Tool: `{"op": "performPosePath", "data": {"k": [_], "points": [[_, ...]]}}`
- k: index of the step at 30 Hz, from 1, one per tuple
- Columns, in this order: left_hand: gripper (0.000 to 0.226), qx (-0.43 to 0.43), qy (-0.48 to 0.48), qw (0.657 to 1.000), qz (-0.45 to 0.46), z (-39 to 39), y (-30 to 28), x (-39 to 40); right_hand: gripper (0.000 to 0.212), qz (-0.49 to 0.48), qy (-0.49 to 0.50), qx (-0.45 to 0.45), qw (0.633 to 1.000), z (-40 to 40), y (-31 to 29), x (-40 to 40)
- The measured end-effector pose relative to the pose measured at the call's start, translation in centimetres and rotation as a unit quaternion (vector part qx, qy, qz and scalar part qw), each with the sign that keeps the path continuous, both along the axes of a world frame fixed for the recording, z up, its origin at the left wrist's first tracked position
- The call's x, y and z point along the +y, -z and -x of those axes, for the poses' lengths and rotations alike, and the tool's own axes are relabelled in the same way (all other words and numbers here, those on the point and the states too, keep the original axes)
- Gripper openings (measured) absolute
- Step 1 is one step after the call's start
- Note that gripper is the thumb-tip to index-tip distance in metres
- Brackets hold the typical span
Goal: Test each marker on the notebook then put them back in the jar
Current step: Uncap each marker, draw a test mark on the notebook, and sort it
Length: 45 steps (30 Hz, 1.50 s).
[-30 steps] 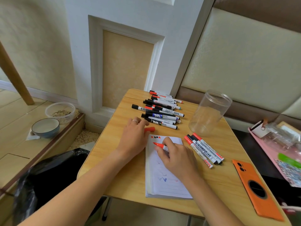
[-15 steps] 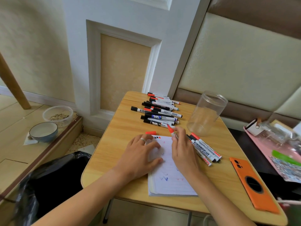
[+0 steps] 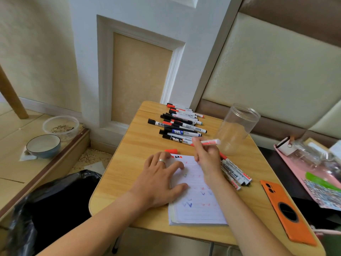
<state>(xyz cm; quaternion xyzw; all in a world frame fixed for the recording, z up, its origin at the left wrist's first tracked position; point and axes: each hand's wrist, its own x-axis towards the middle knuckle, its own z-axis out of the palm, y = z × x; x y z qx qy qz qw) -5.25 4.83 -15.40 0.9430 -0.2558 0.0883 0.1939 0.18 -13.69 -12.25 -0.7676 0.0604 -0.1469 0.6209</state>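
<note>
Head view, looking down at a small wooden table [image 3: 129, 163]. Nearest, an open notebook [image 3: 197, 206] with red and blue test marks lies at the table's front edge. The left hand [image 3: 160, 180] rests flat on its left page, fingers spread. The right hand [image 3: 206, 157] is raised over the notebook's top edge, fingers pinching an uncapped red marker [image 3: 210, 142]. A loose red cap [image 3: 171, 150] lies just beyond the notebook. Right of the notebook lies a small bunch of markers [image 3: 234, 172]. Farther back stand an empty clear jar [image 3: 238, 128] and a larger pile of markers [image 3: 180, 124].
</note>
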Motion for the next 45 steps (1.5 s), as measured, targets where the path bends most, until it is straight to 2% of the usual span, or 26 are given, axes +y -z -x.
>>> {"op": "performPosePath", "data": {"k": [2,5,6,11,19,23,35,38,41,45], "points": [[0.053,0.0,-0.005,1.0,-0.009,-0.1,0.21,-0.14,0.034,0.027,0.017,0.006,0.999,0.14,0.07,0.33],[0.054,0.015,-0.01,1.0,-0.022,-0.15,0.34,-0.36,0.01,0.002,0.025,-0.002,1.0,0.52,0.0,0.65],[0.055,0.023,-0.009,0.999,-0.028,-0.15,0.32,-0.38,0.007,-0.009,0.017,0.0,1.0,0.68,-0.07,0.72],[0.077,0.051,0.0,0.997,-0.058,-0.13,0.1,-0.36,0.018,0.024,-0.019,0.005,1.0,0.98,0.02,0.71],[0.088,0.05,-0.001,0.995,-0.088,-0.21,-0.08,-0.4,0.023,0.026,0.01,0.027,0.999,0.92,0.22,0.63],[0.088,0.047,-0.004,0.995,-0.093,-0.14,-0.22,-0.41,0.032,0.034,0.01,0.031,0.999,1.02,0.14,0.89],[0.102,0.054,-0.006,0.993,-0.108,-0.38,-0.23,-0.41,0.017,0.041,-0.001,0.037,0.998,0.92,0.33,0.87],[0.102,0.051,-0.008,0.993,-0.108,-0.36,-0.18,-0.4,0.019,0.04,-0.001,0.035,0.999,0.95,0.25,0.91],[0.1,0.048,-0.01,0.993,-0.106,-0.42,-0.13,-0.42,0.03,0.054,-0.004,0.037,0.998,1.0,0.27,0.95],[0.095,0.045,-0.009,0.993,-0.105,-0.55,-0.13,-0.44,0.022,0.058,0.007,0.042,0.997,1.03,0.25,1.0]]}}
